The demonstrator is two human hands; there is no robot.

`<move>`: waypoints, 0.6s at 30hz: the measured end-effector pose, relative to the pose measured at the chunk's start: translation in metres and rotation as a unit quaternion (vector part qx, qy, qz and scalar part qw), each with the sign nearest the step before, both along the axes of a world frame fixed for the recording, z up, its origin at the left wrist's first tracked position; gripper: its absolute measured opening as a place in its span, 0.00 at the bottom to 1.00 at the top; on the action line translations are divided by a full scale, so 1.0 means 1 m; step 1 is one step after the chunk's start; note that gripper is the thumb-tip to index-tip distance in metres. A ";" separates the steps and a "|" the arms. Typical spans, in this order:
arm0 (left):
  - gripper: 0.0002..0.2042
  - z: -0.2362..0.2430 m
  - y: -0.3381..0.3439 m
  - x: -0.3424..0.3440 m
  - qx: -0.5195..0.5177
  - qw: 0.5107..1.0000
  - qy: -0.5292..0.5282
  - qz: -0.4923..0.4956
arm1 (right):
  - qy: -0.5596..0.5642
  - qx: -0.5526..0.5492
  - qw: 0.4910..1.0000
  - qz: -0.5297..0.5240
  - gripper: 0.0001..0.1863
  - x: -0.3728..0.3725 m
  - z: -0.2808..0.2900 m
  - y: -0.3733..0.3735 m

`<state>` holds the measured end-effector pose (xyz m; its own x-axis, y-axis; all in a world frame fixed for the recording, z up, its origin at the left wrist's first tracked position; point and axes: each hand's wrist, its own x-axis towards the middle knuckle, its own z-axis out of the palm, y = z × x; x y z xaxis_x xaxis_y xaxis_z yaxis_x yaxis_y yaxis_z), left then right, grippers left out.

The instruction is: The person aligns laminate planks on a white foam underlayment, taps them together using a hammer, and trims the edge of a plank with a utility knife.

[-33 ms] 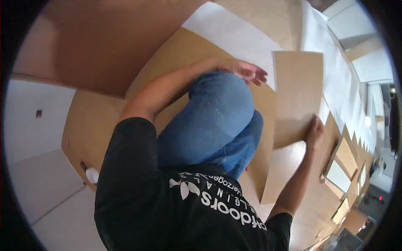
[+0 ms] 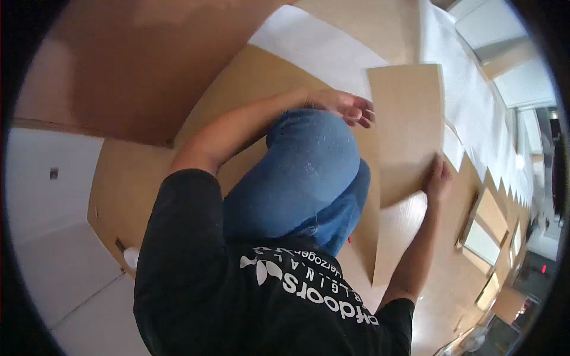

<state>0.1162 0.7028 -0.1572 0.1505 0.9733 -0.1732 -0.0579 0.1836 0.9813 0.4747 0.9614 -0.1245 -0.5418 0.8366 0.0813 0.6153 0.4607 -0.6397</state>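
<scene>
A light wood-coloured plank (image 2: pixel 408 118) stands out to the right of my bent knee, over white sheeting and wood-coloured flooring. My right hand (image 2: pixel 437 180) is closed on its right edge near the lower end, with the arm stretched out. My left hand (image 2: pixel 344 108) is just beyond the knee, its half-curled fingers apart and its fingertips close to the plank's left edge. Whether they touch it I cannot tell. Beneath the plank's near end, a shiny pale surface (image 2: pixel 404 219) shows beside a narrow wood-coloured strip (image 2: pixel 373 249).
White sheeting (image 2: pixel 314 38) runs across the far side, and more with a zigzag edge (image 2: pixel 475 136) lies to the right. A brown panel (image 2: pixel 119 65) fills the upper left. Framed pieces (image 2: pixel 484 234) lie at the right. A small white object (image 2: pixel 132 257) is at the lower left.
The plank has shifted left, toward my left hand, and tilted slightly. My right hand has moved left with it. My left hand has hardly moved.
</scene>
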 end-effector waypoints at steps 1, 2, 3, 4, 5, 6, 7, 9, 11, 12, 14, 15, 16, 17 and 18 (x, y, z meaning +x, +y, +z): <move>0.34 0.010 0.023 0.014 -0.070 0.981 0.167 -0.071 | -0.033 -0.021 0.999 -0.031 0.25 -0.024 0.010 -0.030; 0.31 0.040 0.040 0.052 -0.202 0.936 0.287 0.015 | 0.012 -0.062 0.998 -0.009 0.20 -0.009 -0.008 -0.017; 0.30 0.007 0.034 0.044 -0.003 0.962 0.265 0.058 | 0.033 0.025 0.999 0.020 0.19 -0.017 -0.019 -0.036; 0.29 -0.011 0.034 0.044 0.028 0.976 0.180 0.121 | 0.042 0.107 0.992 0.046 0.17 -0.024 -0.030 -0.058; 0.28 -0.029 0.035 0.045 0.071 0.978 0.094 0.174 | 0.054 0.161 0.985 0.037 0.17 -0.019 -0.036 -0.078; 0.26 -0.031 0.045 0.049 -0.057 0.966 -0.037 0.248 | 0.055 0.215 0.975 0.030 0.18 0.001 -0.042 -0.094; 0.24 -0.049 0.048 0.038 -0.067 0.962 -0.119 0.238 | 0.070 -0.001 0.996 -0.047 0.18 0.031 -0.062 -0.113; 0.19 -0.031 0.070 0.035 -0.088 0.941 -0.213 0.249 | 0.148 -0.423 0.861 -0.241 0.19 0.112 -0.098 -0.150; 0.18 -0.053 0.098 0.016 -0.009 0.948 -0.205 0.243 | 0.314 -0.599 0.649 -0.348 0.27 0.182 -0.124 -0.200; 0.18 -0.047 0.112 0.015 -0.018 0.943 -0.239 0.231 | 0.396 -0.670 0.485 -0.398 0.31 0.214 -0.140 -0.213; 0.18 -0.043 0.128 0.014 -0.043 0.932 -0.286 0.220 | 0.412 -0.587 0.363 -0.594 0.36 0.194 -0.145 -0.219; 0.18 -0.036 0.142 0.013 -0.018 0.939 -0.274 0.204 | 0.485 -0.572 0.361 -0.555 0.37 0.206 -0.160 -0.210; 0.18 -0.029 0.151 0.009 0.006 0.946 -0.261 0.189 | 0.479 -0.580 0.364 -0.550 0.37 0.207 -0.188 -0.190; 0.19 -0.024 0.158 0.008 0.006 0.956 -0.219 0.198 | 0.585 -0.517 0.386 -0.491 0.32 0.214 -0.217 -0.172; 0.19 -0.020 0.167 0.007 0.013 0.963 -0.179 0.201 | 0.684 -0.439 0.404 -0.419 0.28 0.224 -0.235 -0.150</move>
